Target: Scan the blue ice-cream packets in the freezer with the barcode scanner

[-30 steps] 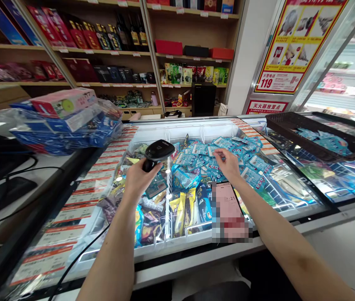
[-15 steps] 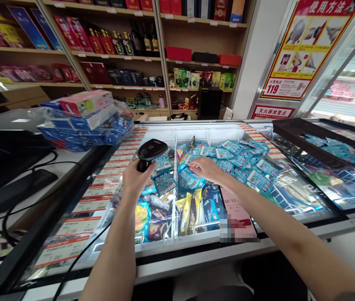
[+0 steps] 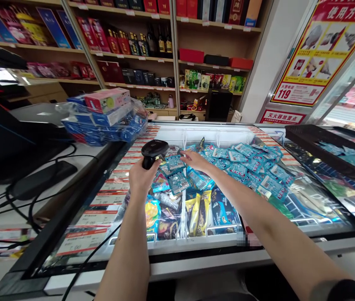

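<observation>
My left hand [image 3: 142, 177] grips a black barcode scanner [image 3: 153, 151] by its handle, its head over the open chest freezer [image 3: 196, 246]. My right hand [image 3: 193, 160] reaches across to the left and rests its fingers on the blue ice-cream packets [image 3: 177, 165] just beside the scanner head. It holds nothing that I can see. A big heap of the same blue packets [image 3: 252, 165] fills the freezer's right half. Yellow and dark wrapped ice creams [image 3: 198, 211] lie in the near compartments.
A plastic-wrapped stack of blue and pink boxes [image 3: 102, 117] sits at the freezer's left edge. Price labels [image 3: 102, 209] line that side. Black cables [image 3: 24, 200] and a dark monitor [image 3: 5, 142] are on the left counter. A black basket [image 3: 321, 146] rests on the right. Shelves [image 3: 152, 54] stand behind.
My right hand has swept leftward across the blue packets, from the middle of the heap to beside the scanner. The view has shifted to the left, and the phone is almost hidden under my arm.
</observation>
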{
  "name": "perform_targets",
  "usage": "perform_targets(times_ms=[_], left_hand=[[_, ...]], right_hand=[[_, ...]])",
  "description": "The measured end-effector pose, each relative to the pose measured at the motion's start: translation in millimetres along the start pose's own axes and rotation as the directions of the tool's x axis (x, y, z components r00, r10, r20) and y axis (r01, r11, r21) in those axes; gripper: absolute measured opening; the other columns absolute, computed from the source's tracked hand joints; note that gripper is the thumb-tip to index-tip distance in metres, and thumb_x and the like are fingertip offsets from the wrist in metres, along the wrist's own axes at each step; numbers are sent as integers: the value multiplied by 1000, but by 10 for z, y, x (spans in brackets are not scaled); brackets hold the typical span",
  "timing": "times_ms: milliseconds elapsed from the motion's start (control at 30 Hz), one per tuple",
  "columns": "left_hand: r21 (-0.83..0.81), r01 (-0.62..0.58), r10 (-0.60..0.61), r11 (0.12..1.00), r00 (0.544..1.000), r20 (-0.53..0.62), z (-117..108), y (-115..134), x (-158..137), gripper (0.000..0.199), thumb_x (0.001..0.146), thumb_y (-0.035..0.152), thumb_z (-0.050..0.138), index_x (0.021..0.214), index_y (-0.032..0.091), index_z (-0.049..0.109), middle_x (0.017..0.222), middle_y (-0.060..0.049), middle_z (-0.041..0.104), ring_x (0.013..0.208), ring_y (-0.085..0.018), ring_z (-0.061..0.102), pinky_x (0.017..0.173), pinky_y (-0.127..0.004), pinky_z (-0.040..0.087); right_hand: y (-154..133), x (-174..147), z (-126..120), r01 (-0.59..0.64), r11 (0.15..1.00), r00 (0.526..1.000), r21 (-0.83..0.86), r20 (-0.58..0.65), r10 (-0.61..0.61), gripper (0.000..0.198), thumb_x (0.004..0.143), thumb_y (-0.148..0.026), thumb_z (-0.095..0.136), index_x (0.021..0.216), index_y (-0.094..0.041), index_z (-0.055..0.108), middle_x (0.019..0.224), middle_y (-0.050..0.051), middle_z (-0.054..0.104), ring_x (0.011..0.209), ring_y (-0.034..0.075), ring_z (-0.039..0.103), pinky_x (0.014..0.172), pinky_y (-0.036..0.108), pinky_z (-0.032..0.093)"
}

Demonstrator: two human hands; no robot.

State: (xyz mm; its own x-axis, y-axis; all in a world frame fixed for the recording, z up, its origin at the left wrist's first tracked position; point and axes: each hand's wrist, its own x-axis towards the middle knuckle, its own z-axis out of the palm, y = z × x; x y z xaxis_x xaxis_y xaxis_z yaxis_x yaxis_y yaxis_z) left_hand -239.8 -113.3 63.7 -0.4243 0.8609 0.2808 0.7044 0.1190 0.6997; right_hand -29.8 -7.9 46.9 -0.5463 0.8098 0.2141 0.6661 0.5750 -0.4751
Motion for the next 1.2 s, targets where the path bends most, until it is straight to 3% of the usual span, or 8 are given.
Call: perform_targets(times_ms=[200,333,533,633,700,900,1067,1200], left_hand=[[15,13,-13,1000,1000,14,-10,13,12,50,72,65,56,80,17,68,66,-6,64,67,-23,60,56,-28,37],[30,11,-12,999,1000,17,5,15,10,52,71,66,56,81,17,69,66,-7,64,67,-23,60,56,-28,36],[20,-53,52,998,997,54,50,65,-35,50,71,65,57,84,18,68,64,-4,64,65,-22,58,55,-27,35],[4,-109,108,994,989,106,91,156,-94,48,72,65,57,80,19,67,62,-3,62,63,-20,57,55,-27,34],[-11,-152,152,988,977,147,136,243,-151,48,72,64,57,83,19,67,63,-3,63,64,-20,58,55,-26,34],[51,-359,331,932,899,289,322,555,-373,47,76,62,55,93,20,69,78,-5,69,70,-21,60,58,-26,34],[75,-439,382,895,844,376,416,687,-470,48,78,62,53,97,21,69,78,-5,69,69,-21,60,58,-27,33],[67,-442,384,895,836,392,480,729,-493,48,78,62,55,92,19,69,74,-4,68,66,-19,59,56,-26,33]], right_hand=[[28,201,71,133,987,981,-90,157,-118,75,82,-55,65,144,-18,44,138,16,53,127,33,48,102,42,40],[100,146,21,27,994,983,-102,183,-8,91,67,-64,73,139,-14,49,132,20,53,122,35,50,95,40,45],[149,-134,-248,-92,989,995,-114,-45,88,53,72,-57,71,105,-15,66,109,12,65,104,30,60,83,35,46],[245,-392,-459,-120,993,981,-13,-156,116,32,82,-50,62,81,-17,64,80,5,66,81,24,65,73,31,46],[379,-610,-586,-143,976,955,166,-237,180,31,83,-50,59,83,-19,62,73,1,63,64,19,65,65,31,48],[878,-1219,-739,-85,711,843,698,-330,425,40,72,-56,67,92,-24,52,72,0,63,62,24,69,52,38,55],[1008,-1436,-718,-41,645,789,763,-372,490,42,70,-55,70,92,-25,50,79,2,66,66,26,71,58,42,59],[979,-1455,-740,-49,690,791,722,-393,468,39,75,-54,66,96,-24,51,86,4,68,66,26,72,41,33,51]])
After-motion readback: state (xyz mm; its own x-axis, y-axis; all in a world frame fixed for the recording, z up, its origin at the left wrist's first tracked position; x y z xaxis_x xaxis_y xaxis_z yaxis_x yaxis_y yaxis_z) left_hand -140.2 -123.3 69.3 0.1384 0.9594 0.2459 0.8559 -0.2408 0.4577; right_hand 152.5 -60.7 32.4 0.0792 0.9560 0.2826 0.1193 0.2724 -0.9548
